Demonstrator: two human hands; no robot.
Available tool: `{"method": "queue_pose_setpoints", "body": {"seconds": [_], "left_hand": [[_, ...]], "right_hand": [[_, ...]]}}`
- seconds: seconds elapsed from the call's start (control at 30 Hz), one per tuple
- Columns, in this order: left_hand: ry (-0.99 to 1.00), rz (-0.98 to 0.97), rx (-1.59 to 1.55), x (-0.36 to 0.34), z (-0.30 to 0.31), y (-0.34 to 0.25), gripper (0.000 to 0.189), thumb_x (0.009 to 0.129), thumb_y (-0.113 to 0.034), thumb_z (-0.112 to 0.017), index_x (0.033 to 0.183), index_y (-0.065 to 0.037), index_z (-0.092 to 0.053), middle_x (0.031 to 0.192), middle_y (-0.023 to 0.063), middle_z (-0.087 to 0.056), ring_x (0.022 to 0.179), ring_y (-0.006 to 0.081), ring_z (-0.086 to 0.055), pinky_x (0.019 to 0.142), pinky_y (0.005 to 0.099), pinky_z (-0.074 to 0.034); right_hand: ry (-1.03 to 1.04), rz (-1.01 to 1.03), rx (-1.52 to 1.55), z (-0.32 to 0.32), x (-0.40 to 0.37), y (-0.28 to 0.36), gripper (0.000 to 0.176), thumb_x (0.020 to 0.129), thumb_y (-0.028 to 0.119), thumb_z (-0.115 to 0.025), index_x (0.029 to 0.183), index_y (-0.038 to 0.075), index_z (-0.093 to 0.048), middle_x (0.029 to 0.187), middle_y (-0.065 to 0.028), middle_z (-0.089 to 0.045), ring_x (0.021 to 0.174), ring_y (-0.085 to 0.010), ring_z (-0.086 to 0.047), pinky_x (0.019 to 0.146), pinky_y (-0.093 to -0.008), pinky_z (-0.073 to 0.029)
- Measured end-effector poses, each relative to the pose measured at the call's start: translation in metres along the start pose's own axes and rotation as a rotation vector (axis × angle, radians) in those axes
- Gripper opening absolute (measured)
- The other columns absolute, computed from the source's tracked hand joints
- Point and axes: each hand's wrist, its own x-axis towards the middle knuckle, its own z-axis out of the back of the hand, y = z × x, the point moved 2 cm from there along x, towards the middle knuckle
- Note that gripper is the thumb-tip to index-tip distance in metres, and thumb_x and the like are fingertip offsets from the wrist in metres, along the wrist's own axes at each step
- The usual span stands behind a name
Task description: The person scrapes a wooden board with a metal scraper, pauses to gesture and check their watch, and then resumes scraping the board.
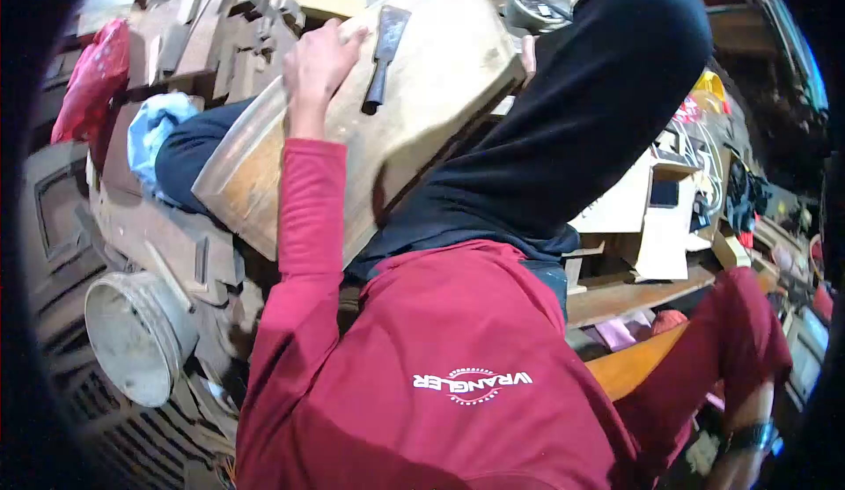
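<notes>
A thick pale wooden board [440,41] lies slanted across my legs. My left hand [324,60] is at its far left edge, fingers curled over the edge and thumb side toward the middle. Just right of that hand, on the board's face, rests a chisel [385,58] with a flared metal blade and a dark narrow socket end; the hand is apart from it. My right hand [738,474] is low at the right, below a dark wristwatch [750,437]. The frame's edge cuts it off, so its fingers are hidden.
A bucket of small dark metal pieces [535,1] stands beyond my raised knee. At left are a whitish bucket [132,336], wood offcuts [198,41] and a red bag [95,76]. Right of my leg, a dark phone-like rectangle [664,193] lies near white cables [715,169].
</notes>
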Motion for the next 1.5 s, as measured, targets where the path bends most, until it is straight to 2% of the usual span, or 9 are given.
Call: {"method": "queue_pose_setpoints", "body": {"seconds": [0.43,0.83,0.93,1.03,1.17,1.23,1.27,1.37,1.5], "left_hand": [[-0.056,-0.028,-0.067,0.006,-0.014,0.01,0.059,0.098,-0.06,-0.055,0.118,-0.006,-0.07,0.112,0.0221,-0.074,0.107,0.0398,-0.071,0.092,0.0512,-0.055],[-0.105,-0.044,-0.089,0.002,-0.009,0.007,0.056,0.097,-0.055,-0.06,0.113,-0.002,-0.074,0.102,0.0236,-0.076,0.099,0.0401,-0.074,0.088,0.0502,-0.058],[-0.069,-0.035,-0.098,0.003,-0.007,0.006,0.057,0.096,-0.057,-0.059,0.112,-0.004,-0.072,0.105,0.0229,-0.075,0.101,0.0395,-0.073,0.087,0.0505,-0.057],[-0.093,-0.05,-0.124,0.007,-0.014,0.01,0.055,0.096,-0.058,-0.059,0.111,-0.006,-0.071,0.104,0.0225,-0.075,0.101,0.0398,-0.072,0.087,0.0511,-0.056],[-0.045,-0.044,-0.114,0.004,-0.007,0.006,0.052,0.097,-0.054,-0.059,0.109,-0.005,-0.071,0.107,0.0236,-0.074,0.101,0.0412,-0.071,0.089,0.0528,-0.055],[-0.096,-0.066,-0.117,0.001,-0.007,0.007,0.053,0.098,-0.053,-0.059,0.111,-0.003,-0.072,0.106,0.0233,-0.075,0.1,0.0403,-0.073,0.086,0.0515,-0.057],[-0.106,-0.053,-0.123,-0.002,-0.002,0.004,0.052,0.099,-0.051,-0.058,0.11,-0.002,-0.071,0.104,0.0241,-0.075,0.099,0.0408,-0.073,0.086,0.0521,-0.056],[-0.104,-0.071,-0.128,0.005,-0.01,0.009,0.052,0.101,-0.05,-0.056,0.112,-0.001,-0.071,0.105,0.0251,-0.074,0.099,0.0416,-0.073,0.086,0.0527,-0.056],[-0.049,-0.022,-0.134,0.003,-0.003,0.006,0.052,0.104,-0.052,-0.048,0.118,-0.007,-0.071,0.109,0.0224,-0.074,0.105,0.0423,-0.07,0.09,0.0528,-0.054]], "right_hand": [[-0.25,0.299,0.259,0.049,-0.018,0.065,0.028,0.1,0.02,-0.054,0.124,0.009,-0.065,0.129,-0.0069,-0.064,0.121,-0.0239,-0.059,0.106,-0.0395,-0.047],[-0.777,1.508,0.733,0.218,-0.086,0.263,0.032,0.108,0.029,-0.051,0.133,0.014,-0.062,0.141,-0.0016,-0.061,0.132,-0.0212,-0.054,0.113,-0.0394,-0.043],[-0.912,1.555,1.068,0.239,-0.096,0.297,0.033,0.11,0.032,-0.05,0.135,0.015,-0.061,0.143,-0.0002,-0.061,0.134,-0.0205,-0.053,0.115,-0.0394,-0.042],[-0.386,1.042,1.897,0.161,-0.094,0.319,0.039,0.102,0.03,-0.052,0.128,0.004,-0.064,0.116,-0.0092,-0.067,0.11,-0.0247,-0.063,0.104,-0.0397,-0.049],[0.49,0.253,1.321,-0.012,-0.12,0.411,0.034,0.1,0.019,-0.064,0.129,0.003,-0.062,0.097,-0.0118,-0.07,0.085,-0.0286,-0.066,0.079,-0.0422,-0.05],[0.627,0.521,0.882,-0.091,-0.153,0.431,0.042,0.098,0.02,-0.066,0.133,-0.001,-0.058,0.092,-0.0202,-0.067,0.087,-0.0371,-0.067,0.079,-0.0474,-0.052],[0.541,0.719,0.786,-0.118,-0.171,0.432,0.06,0.095,0.031,-0.068,0.142,-0.003,-0.049,0.11,-0.0303,-0.066,0.09,-0.0472,-0.069,0.078,-0.0515,-0.057],[0.858,0.72,0.503,-0.134,-0.2,0.434,0.079,0.089,0.032,-0.072,0.152,-0.002,-0.038,0.115,-0.0265,-0.059,0.091,-0.048,-0.067,0.081,-0.0521,-0.056],[0.713,0.742,0.647,-0.143,-0.203,0.433,0.079,0.085,0.024,-0.071,0.152,-0.003,-0.04,0.116,-0.0242,-0.058,0.089,-0.0468,-0.067,0.078,-0.0534,-0.056]]}}
